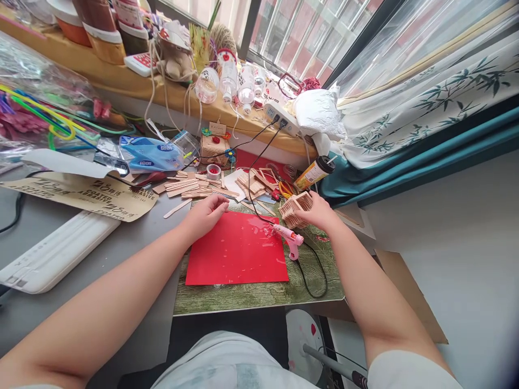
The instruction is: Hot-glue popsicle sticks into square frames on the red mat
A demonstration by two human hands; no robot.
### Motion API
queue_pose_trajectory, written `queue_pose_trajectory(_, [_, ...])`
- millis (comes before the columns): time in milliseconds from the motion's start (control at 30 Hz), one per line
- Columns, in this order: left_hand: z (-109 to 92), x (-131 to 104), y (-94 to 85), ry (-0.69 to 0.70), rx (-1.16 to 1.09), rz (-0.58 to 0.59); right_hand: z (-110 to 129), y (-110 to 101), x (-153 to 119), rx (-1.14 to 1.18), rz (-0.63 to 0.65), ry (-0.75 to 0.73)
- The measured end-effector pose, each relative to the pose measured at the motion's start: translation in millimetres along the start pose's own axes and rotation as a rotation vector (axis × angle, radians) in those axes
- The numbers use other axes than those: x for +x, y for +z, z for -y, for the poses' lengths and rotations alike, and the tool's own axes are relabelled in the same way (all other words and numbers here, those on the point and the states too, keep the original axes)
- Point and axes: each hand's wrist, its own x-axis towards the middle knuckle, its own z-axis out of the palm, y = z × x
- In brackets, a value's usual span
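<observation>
Right of centre, craft-stick box point(288, 213) is clamped in right hand point(320, 213), above glue gun point(288, 235); left hand's point(203, 218) grip can't be told.

Stick box point(291, 216) partly behind right hand point(318, 212).

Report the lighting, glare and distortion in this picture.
Head view: light from the window at the top looks nearly white in places; the plastic at left shows bright highlights; wide-angle stretching appears to enlarge the left forearm and right forearm; pale marks on the red sheet could be glare or residue, I cannot tell.
</observation>
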Motion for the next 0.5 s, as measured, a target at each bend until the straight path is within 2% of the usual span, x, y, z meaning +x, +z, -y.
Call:
queue_pose_trajectory(333, [0, -1, 0.7, 0.015, 0.020, 0.019, -18, 8, 8, 0.011, 0.024, -0.012])
queue_pose_trajectory(500, [0, 0, 1.0, 0.011, 0.035, 0.038, -18, 8, 6, 0.019, 0.028, -0.024])
